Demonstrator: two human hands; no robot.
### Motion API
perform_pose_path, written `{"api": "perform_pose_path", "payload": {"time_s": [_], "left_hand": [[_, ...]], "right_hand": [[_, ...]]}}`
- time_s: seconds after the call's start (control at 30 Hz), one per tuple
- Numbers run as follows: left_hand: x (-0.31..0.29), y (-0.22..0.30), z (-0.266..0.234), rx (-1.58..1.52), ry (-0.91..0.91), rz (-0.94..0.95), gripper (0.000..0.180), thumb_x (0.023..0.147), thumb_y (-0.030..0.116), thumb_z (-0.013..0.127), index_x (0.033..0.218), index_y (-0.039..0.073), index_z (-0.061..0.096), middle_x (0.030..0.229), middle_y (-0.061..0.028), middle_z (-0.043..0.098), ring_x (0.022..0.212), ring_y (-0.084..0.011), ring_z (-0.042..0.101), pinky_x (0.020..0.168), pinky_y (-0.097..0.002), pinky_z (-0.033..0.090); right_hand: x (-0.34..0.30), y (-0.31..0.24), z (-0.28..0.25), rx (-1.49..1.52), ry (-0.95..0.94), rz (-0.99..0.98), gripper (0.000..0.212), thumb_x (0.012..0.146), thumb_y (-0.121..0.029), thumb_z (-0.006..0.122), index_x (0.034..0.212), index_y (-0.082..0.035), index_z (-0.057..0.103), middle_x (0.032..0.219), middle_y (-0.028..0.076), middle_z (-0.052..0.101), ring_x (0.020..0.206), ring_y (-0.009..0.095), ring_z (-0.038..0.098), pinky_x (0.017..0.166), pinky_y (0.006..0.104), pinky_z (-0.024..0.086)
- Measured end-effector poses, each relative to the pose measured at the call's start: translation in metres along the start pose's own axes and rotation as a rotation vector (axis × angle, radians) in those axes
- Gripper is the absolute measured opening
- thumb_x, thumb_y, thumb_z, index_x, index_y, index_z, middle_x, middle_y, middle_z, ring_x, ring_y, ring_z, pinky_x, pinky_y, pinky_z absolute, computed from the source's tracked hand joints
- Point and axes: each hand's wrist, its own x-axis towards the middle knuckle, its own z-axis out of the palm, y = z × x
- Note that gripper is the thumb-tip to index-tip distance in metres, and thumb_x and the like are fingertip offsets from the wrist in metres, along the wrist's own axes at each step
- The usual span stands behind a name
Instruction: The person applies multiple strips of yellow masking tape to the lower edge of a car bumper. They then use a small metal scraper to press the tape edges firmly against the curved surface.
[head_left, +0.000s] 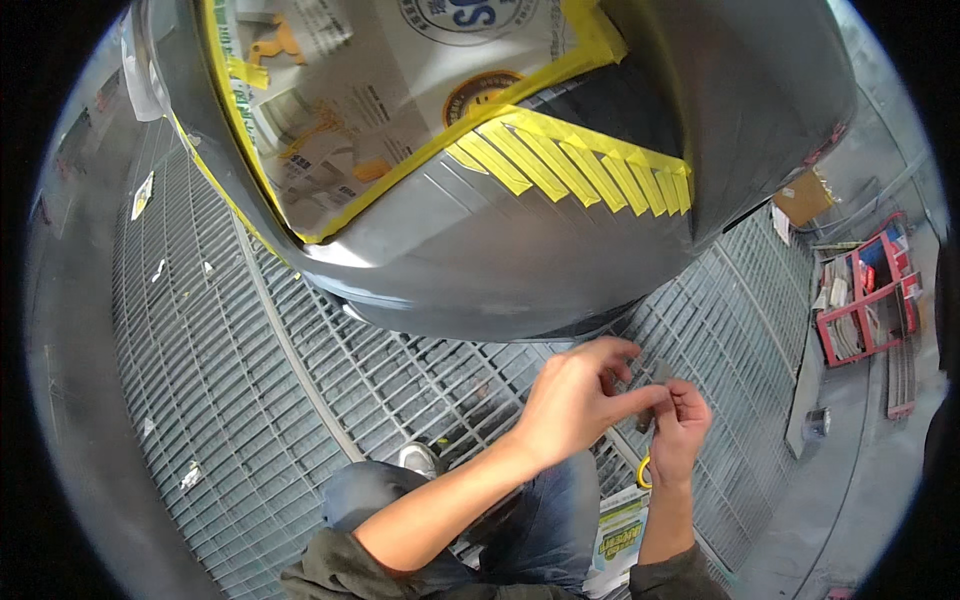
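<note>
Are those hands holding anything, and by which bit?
A small grey piece seems pinched in the right hand, the left hand meeting it there. Its upper end sticks out; the fingers hide exactly which part they grip.

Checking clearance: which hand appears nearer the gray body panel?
The left hand, just below the gray body panel in the picture; the right hand sits lower and farther right.
</note>
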Motion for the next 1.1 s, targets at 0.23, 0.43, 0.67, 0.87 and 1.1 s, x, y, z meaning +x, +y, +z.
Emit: {"api": "perform_pose_path", "payload": {"time_s": [0.23,0.43,0.67,0.87,1.1], "left_hand": [[0.000,0.005,-0.047,-0.361,-0.014,-0.159,0.026,0.096,0.019,0.085,0.111,-0.002,0.080,0.087,-0.0036,0.076,0.077,-0.0059,0.063,0.068,-0.0231,0.052],[0.003,0.016,-0.072,-0.512,0.084,-0.121,0.020,0.100,0.019,0.081,0.100,0.000,0.080,0.082,-0.0017,0.074,0.070,-0.0064,0.064,0.059,-0.0206,0.046],[0.011,0.025,-0.093,-0.093,0.576,0.190,0.022,0.107,0.019,0.069,0.116,0.000,0.078,0.082,-0.0112,0.075,0.066,-0.0172,0.068,0.063,-0.0302,0.054],[0.020,0.019,-0.117,0.491,0.668,0.348,0.046,0.105,0.035,0.067,0.143,0.009,0.066,0.073,-0.0133,0.070,0.065,-0.0320,0.072,0.059,-0.0447,0.055],[0.025,0.019,-0.130,0.769,0.644,0.258,0.055,0.103,0.045,0.068,0.152,0.021,0.061,0.069,-0.0090,0.066,0.061,-0.0291,0.070,0.057,-0.0439,0.056]], "right_hand": [[0.010,-0.060,0.074,-0.025,-0.245,-0.136,0.010,0.097,0.005,0.075,0.107,0.004,0.073,0.095,0.000,0.072,0.081,0.004,0.063,0.072,0.0192,0.051],[0.019,-0.080,0.098,0.023,-0.395,-0.127,0.019,0.096,0.011,0.073,0.114,0.006,0.071,0.101,0.005,0.074,0.088,0.008,0.070,0.078,0.0223,0.057],[0.041,-0.116,0.130,-0.280,-0.350,-0.339,0.023,0.091,0.009,0.077,0.114,0.007,0.075,0.092,0.001,0.072,0.082,0.006,0.064,0.074,0.0215,0.053],[0.070,-0.149,0.180,-0.767,-0.324,-0.917,0.028,0.086,0.006,0.080,0.114,0.002,0.078,0.081,0.007,0.065,0.068,0.013,0.062,0.065,0.0278,0.051],[0.095,-0.157,0.212,-0.922,-0.384,-1.230,0.028,0.083,0.002,0.080,0.111,-0.003,0.078,0.081,0.009,0.065,0.069,0.026,0.066,0.064,0.0354,0.055]]}}
